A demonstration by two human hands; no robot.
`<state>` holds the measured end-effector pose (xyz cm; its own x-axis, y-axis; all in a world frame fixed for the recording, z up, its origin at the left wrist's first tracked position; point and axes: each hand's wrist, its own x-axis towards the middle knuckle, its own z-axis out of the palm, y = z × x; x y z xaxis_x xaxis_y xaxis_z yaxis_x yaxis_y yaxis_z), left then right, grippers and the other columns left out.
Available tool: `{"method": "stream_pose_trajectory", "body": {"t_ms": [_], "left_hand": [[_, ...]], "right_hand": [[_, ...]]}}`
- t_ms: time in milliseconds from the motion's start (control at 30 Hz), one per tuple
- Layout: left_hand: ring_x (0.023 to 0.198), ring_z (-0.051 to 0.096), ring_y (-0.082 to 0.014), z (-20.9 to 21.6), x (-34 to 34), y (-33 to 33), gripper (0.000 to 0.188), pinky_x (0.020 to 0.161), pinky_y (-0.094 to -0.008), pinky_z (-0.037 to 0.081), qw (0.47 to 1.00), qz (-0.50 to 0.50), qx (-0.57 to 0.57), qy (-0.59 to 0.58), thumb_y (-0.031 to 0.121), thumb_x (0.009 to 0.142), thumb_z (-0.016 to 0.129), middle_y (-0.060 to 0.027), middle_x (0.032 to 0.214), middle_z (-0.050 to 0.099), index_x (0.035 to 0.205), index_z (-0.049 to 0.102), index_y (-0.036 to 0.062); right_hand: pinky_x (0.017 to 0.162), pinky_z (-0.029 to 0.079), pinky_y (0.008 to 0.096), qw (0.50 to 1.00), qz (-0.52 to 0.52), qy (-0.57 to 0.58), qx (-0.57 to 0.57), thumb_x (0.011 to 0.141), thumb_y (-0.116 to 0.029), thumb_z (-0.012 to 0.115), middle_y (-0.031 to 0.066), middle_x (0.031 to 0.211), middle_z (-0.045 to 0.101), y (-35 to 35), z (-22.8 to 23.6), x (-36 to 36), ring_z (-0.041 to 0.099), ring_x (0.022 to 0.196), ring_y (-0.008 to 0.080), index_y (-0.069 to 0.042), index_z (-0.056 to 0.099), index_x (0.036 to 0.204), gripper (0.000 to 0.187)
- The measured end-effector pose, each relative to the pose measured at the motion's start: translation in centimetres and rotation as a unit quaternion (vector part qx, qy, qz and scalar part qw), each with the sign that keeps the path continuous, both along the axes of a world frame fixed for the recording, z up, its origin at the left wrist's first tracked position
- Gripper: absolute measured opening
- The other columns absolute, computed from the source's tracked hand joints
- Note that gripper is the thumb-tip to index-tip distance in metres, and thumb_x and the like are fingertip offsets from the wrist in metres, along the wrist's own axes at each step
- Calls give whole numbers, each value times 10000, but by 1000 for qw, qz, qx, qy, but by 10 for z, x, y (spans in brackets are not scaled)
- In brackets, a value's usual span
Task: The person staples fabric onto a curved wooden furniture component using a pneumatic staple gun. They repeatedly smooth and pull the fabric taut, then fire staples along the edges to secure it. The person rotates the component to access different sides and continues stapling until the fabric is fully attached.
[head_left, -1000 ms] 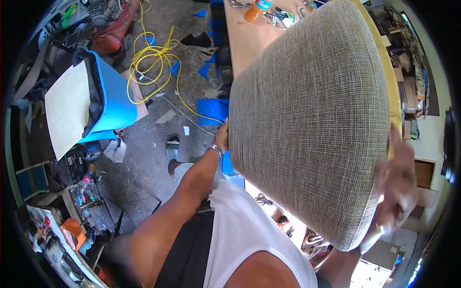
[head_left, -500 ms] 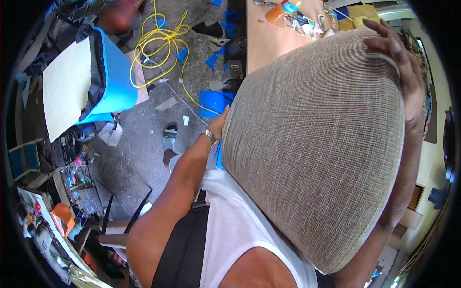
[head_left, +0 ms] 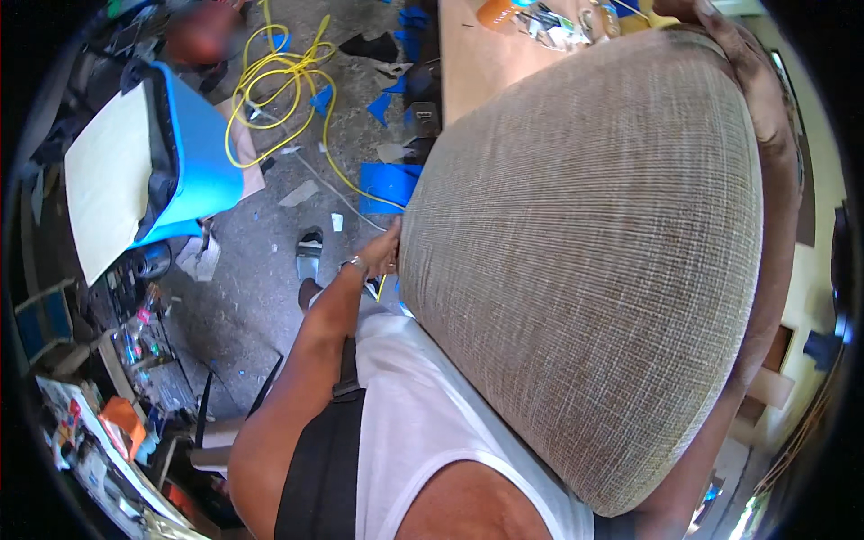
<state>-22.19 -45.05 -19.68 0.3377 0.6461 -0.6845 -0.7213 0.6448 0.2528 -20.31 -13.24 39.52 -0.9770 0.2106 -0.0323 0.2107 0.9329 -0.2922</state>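
Note:
A large upholstered cushion (head_left: 585, 261), covered in beige-brown woven fabric, stands tilted against my front and fills the right half of the view. My left hand (head_left: 387, 249), with a watch on its wrist, grips the cushion's left edge; some of its fingers are hidden behind it. Around the far right corner curls my right hand (head_left: 742, 67), its fingers bent over the far edge and partly cut off by shadow and the view's rim. My right forearm runs along the cushion's right side. The underside of the cushion cannot be seen.
Beyond the cushion is a wooden table (head_left: 477, 67) with an orange bottle (head_left: 497, 13) and small tools. A yellow cable (head_left: 301, 67) lies coiled on the littered floor, near blue scraps (head_left: 380, 110). At left stands a blue padded piece (head_left: 202, 153); a cluttered shelf (head_left: 117, 450) is nearer.
The cushion has come slightly nearer and looks larger. My right hand has shifted toward its far edge, and my left hand has moved slightly left. The surroundings have shifted left in view.

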Motion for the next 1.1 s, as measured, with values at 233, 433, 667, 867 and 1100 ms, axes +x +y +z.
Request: {"method": "stream_pose_trajectory", "body": {"t_ms": [233, 433, 667, 867, 1100], "left_hand": [[974, 661, -188, -48, 30, -2, 631, 873, -411, 523, 970, 240, 46, 3, 625, 994, 534, -58, 1180, 716, 1257, 662, 65], [1148, 661, -275, -51, 32, -3, 627, 1006, -430, 516, 957, 274, -83, 48, 545, 1017, 563, -129, 1329, 667, 1382, 586, 36], [1291, 601, -276, -12, -5, -13, 604, 1091, -462, 480, 979, 165, 79, -85, 433, 1062, 506, -134, 1462, 581, 1495, 469, 14], [950, 679, -462, 31, 31, 9, 686, 798, -539, 494, 803, 75, -80, 586, 506, 1087, 371, -313, 1044, 715, 1089, 705, -94], [801, 633, -536, -6, 33, 1, 718, 714, -558, 456, 733, 218, -57, 642, 496, 1086, 357, -340, 854, 675, 885, 711, -95]], "right_hand": [[1118, 471, 473, 999, -25, 12, -47, 813, -601, 735, 167, 1375, 631, 1, -3, 14, 602, 1293, 322, -241, 542, 1471, 775], [1086, 479, 418, 989, -141, 16, -49, 911, -432, 655, 164, 1309, 679, -12, 1, 5, 638, 1215, 305, -122, 654, 1351, 538], [1050, 491, 392, 990, -137, -13, -34, 922, -196, 642, 147, 1275, 707, -20, -5, -29, 661, 1150, 303, -47, 682, 1287, 396], [975, 497, 385, 965, -262, -6, -18, 1017, -579, 485, 211, 1126, 739, -49, 2, -17, 674, 1084, 313, 17, 773, 1083, 665], [1005, 485, 409, 966, -256, 20, -36, 1034, -623, 408, 233, 1126, 731, -64, -11, -22, 667, 1107, 341, 13, 769, 1089, 734]]}}
